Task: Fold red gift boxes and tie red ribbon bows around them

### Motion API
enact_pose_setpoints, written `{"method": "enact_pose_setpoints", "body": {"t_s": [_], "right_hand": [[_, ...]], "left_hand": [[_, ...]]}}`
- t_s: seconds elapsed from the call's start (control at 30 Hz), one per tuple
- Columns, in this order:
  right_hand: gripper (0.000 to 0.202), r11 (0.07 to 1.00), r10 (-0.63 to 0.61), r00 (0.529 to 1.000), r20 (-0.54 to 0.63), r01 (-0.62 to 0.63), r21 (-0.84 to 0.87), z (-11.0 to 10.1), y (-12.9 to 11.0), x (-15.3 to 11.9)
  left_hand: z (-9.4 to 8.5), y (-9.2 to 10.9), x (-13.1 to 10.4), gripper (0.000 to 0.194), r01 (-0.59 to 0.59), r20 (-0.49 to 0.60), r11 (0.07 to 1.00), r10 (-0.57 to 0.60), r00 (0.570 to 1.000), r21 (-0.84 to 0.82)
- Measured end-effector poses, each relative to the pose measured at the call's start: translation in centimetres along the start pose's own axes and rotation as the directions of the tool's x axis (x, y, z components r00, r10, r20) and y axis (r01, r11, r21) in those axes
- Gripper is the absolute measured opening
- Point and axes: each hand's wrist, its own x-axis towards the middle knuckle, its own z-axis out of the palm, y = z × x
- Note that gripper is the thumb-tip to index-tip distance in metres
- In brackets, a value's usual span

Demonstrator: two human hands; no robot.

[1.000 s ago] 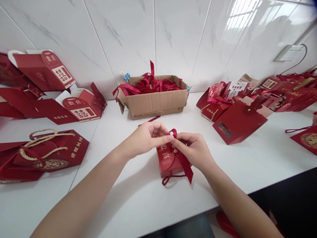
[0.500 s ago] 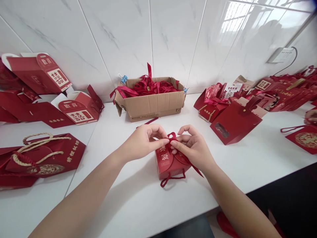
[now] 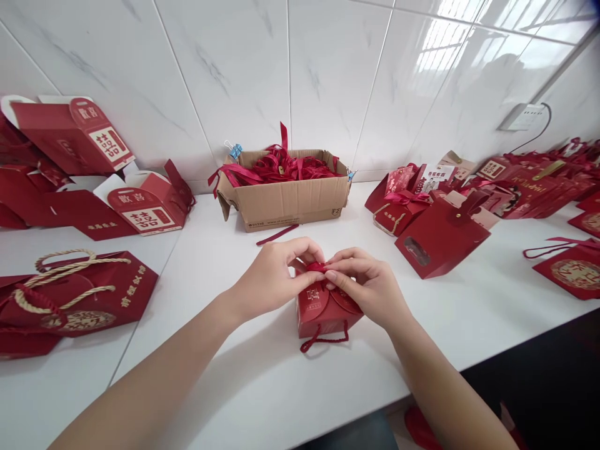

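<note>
A small red gift box (image 3: 323,315) with pale characters stands on the white table in front of me, a dark red cord handle (image 3: 323,340) hanging from its near side. On top of it is a red ribbon (image 3: 315,267), pinched by both hands. My left hand (image 3: 281,275) grips it between thumb and fingers from the left. From the right, my right hand (image 3: 363,281) closes thumb and fingers on the ribbon, the fingertips of both hands nearly touching. Fingers partly hide the ribbon, so its exact shape is unclear.
Behind the box stands a cardboard box (image 3: 290,203) full of red ribbons, with a loose ribbon strip (image 3: 276,235) before it. Red boxes (image 3: 145,209) and a rope-handled box (image 3: 94,300) lie left. At right are a windowed red box (image 3: 440,234) and several more boxes.
The ribbon loop that stood up between my hands is now pressed down and covered by fingers. My right fingers have closed in beside the left ones. The view has shifted slightly.
</note>
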Motion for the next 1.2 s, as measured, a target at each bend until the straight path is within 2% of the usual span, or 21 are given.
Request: {"method": "enact_pose_setpoints", "body": {"t_s": [0.13,0.27,0.5,0.63,0.77,0.97,1.07,1.13,1.2], "right_hand": [[0.009,0.996,-0.044,0.999,0.006,0.044,-0.075,-0.2,0.1,-0.1],[0.008,0.996,-0.065,0.998,0.016,0.066,-0.056,-0.2,0.0,-0.1],[0.011,0.998,0.0,0.998,-0.069,-0.005,-0.064,0.4,-0.2,-0.2],[0.012,0.997,-0.002,0.998,-0.066,-0.003,-0.075,0.5,-0.3,-0.2],[0.014,0.999,0.046,0.998,-0.035,-0.045,0.027,0.4,-0.2,0.0],[0.022,0.954,0.17,0.985,-0.002,-0.164,0.251,0.3,0.2,0.1],[0.023,0.93,0.192,0.981,-0.004,-0.181,0.319,0.3,0.4,0.1],[0.023,0.925,0.196,0.981,0.002,-0.185,0.332,0.3,0.4,0.2],[0.022,0.925,0.196,0.981,0.006,-0.187,0.33,0.3,0.4,0.2]], "left_hand": [[0.4,0.0,-0.2,0.005,-0.026,-0.035,1.0,0.026,0.999,0.017],[0.4,0.0,-0.3,0.011,0.019,-0.043,0.999,-0.021,0.999,-0.035],[0.4,-0.4,0.1,0.029,0.091,0.007,0.979,-0.091,0.996,-0.182],[0.5,-0.6,0.2,0.04,0.08,0.024,0.973,-0.077,0.997,-0.218],[0.8,-0.7,0.3,0.045,0.019,-0.016,0.982,-0.023,1.0,-0.189],[1.4,-1.3,0.5,0.04,-0.04,-0.106,0.989,0.024,0.994,-0.145],[0.8,-0.7,0.3,0.021,-0.035,-0.214,0.999,0.033,0.976,-0.009],[0.3,0.1,-0.1,0.012,0.019,-0.168,0.995,-0.003,0.986,0.096],[-0.2,0.8,-0.5,0.016,0.09,-0.052,0.984,-0.083,0.995,0.154]]}}
